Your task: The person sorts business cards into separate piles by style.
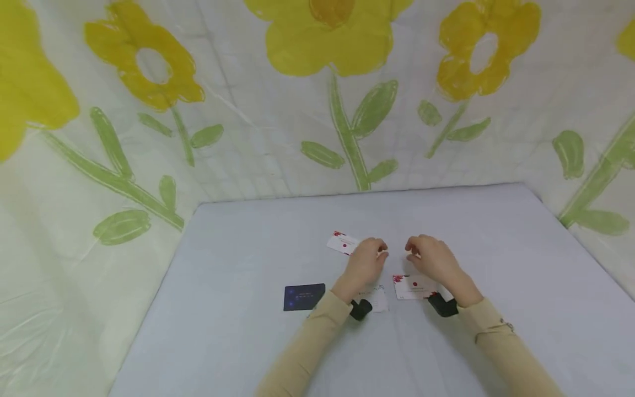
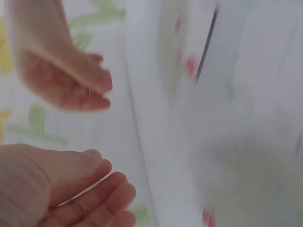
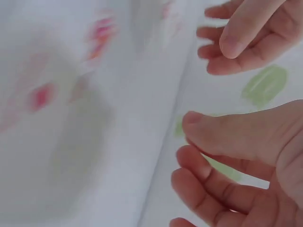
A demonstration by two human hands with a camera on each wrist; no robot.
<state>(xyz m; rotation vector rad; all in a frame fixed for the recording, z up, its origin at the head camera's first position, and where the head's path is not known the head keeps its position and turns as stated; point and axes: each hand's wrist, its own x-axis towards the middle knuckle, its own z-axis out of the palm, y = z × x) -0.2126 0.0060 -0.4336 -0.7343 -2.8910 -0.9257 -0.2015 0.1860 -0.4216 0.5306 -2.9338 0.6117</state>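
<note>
Both hands hover close together over the table's middle, fingertips facing across a small gap. My left hand (image 1: 369, 258) has loosely curled fingers; in the left wrist view its thumb lies near the fingers (image 2: 90, 191) with nothing seen between them. My right hand (image 1: 428, 255) is also loosely curled, and the right wrist view shows its thumb and fingers (image 3: 208, 170) apart and empty. A white card with red flowers (image 1: 341, 242) lies just left of the left hand. Another white card (image 1: 414, 286) lies under the right wrist. A third white card (image 1: 379, 299) lies by the left wrist.
A dark blue card (image 1: 304, 297) lies to the left of my left forearm. The table (image 1: 521, 264) has a pale blue-grey cloth. Sheets printed with yellow flowers (image 1: 327, 38) close it in at the back and on both sides. Both wrist views are blurred.
</note>
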